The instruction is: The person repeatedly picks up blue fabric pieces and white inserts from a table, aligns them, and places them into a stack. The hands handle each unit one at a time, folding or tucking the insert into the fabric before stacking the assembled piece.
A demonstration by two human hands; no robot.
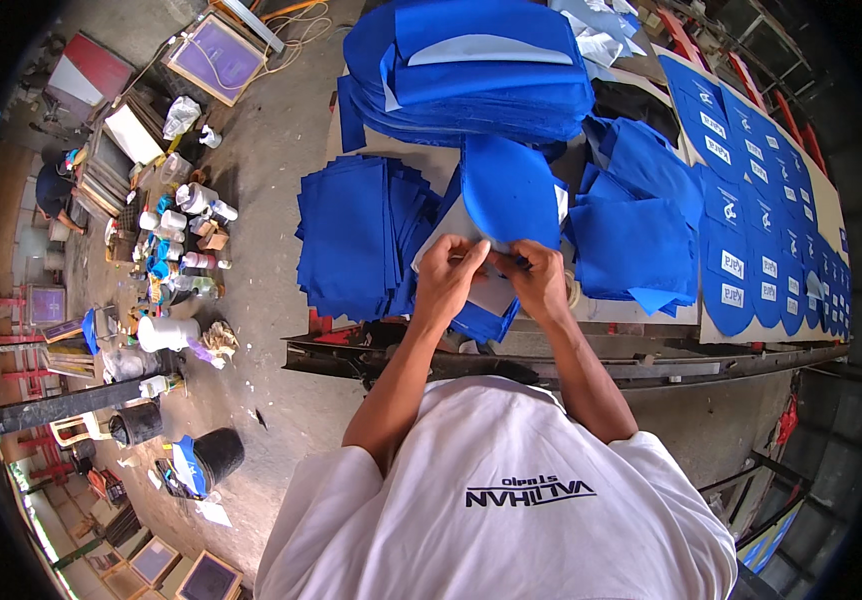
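Note:
Both of my hands are at the near edge of the table, on a blue fabric piece point(513, 195) with a pale grey underside. My left hand point(451, 272) pinches its near edge between thumb and fingers. Close beside it, my right hand point(533, 278) has its fingers closed on the same edge; the fingertips are partly hidden. The piece curves up, its far end against a large pile of blue fabric point(491, 95). To the left lies a stack of blue rectangular pieces point(351, 235), and to the right a looser stack of blue pieces point(634, 250).
Printed blue panels point(726, 225) lie in rows on a board at the right. A metal rail point(641, 372) runs along the table's near side. Bottles and tubs point(166, 235) crowd the floor at left, near a black bucket point(219, 455). Another person point(54, 188) bends at far left.

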